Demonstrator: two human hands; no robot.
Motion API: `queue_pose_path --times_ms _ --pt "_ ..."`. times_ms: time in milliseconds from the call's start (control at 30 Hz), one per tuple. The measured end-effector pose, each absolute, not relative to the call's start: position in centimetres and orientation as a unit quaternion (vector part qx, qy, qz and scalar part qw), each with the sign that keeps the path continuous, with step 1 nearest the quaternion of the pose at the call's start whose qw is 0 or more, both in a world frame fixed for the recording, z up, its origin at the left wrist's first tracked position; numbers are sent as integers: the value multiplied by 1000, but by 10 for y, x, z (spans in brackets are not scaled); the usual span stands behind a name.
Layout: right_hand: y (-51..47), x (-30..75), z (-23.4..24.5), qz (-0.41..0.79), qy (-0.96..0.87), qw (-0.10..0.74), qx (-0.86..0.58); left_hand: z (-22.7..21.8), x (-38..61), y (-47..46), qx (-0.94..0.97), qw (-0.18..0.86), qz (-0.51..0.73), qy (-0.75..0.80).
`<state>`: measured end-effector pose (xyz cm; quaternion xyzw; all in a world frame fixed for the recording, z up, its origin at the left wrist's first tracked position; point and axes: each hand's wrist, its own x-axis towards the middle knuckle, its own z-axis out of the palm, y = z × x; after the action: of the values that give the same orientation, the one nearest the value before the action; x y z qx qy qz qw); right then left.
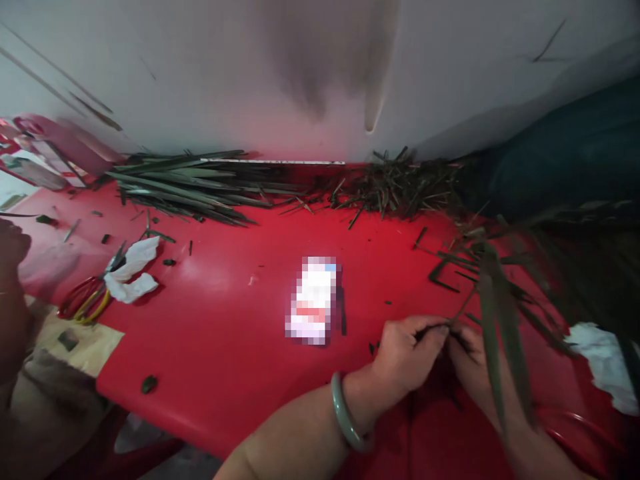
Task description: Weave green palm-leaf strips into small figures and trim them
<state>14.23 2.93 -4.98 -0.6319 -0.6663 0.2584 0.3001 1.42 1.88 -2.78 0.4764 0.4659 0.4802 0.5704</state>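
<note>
Over the right side of the red table (pixel 220 360), my two hands meet. My left hand (pixel 403 353), with a pale green bangle (pixel 345 417) on its wrist, pinches thumb against fingers on a green leaf strip (pixel 505 327). Close beside it, my right hand (pixel 470 357) is also closed on the strip, its fingertips partly hidden. Long blades of the leaf arch up and hang down over my right forearm. What lies right between the fingertips is dark and too small to make out. A blurred-out phone (pixel 314 300) lies left of my hands.
Long leaf strips (pixel 190 183) are piled along the wall, with short scraps (pixel 400 183) beside them. Scissors (pixel 93 293) and white tissue (pixel 135 270) lie at left, near another person's arm (pixel 13 300). Crumpled tissue (pixel 605 367) sits at far right.
</note>
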Motion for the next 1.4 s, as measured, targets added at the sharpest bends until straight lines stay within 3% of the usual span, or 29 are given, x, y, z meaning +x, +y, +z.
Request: queue_pose_path --times_ms 167,533,1400 --pt "27 145 -41 264 -667 245 -652 -25 13 21 490 562 478 464" --pt "28 136 -22 280 -673 244 -639 -21 11 21 515 557 442 478" --pt "24 144 -33 257 -677 213 -655 -20 10 21 510 567 437 478"
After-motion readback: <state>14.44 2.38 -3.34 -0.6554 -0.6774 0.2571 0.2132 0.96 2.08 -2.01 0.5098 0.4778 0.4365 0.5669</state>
